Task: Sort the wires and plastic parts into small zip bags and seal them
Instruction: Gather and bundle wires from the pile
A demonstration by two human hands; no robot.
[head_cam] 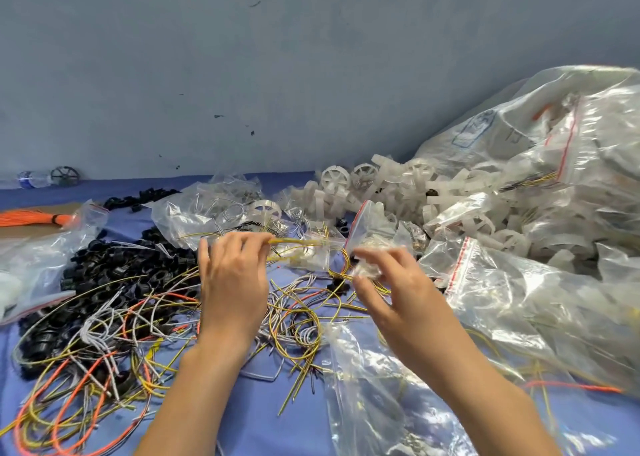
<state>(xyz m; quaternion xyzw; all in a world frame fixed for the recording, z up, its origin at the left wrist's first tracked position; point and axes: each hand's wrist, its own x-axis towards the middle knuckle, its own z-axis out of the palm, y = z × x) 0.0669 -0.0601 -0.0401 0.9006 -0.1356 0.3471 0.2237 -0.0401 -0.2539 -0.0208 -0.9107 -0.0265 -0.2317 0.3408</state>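
Big bag [554, 178]: right, stuffed with filled zip bags.
White wheels [381, 192]: heaped behind, against the big bag.
Black parts [104, 275]: piled left.
Loose wires [138, 334]: tangled in the centre, on blue cloth [263, 428].
Left hand [232, 282]: fingers together, pinching yellow wires [294, 242].
Right hand [391, 292]: fingertips clamped on small bag [369, 269], held above the tangle.

Single head-worn wide-angle view, looking forward and down, close over the cluttered blue surface [114, 195]

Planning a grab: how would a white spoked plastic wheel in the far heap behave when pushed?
Probably light: the white spoked plastic wheel looks thin-rimmed with open gaps between spokes. Likely to roll, as it stands on its round rim. Pushing may shift its loosely heaped neighbours.
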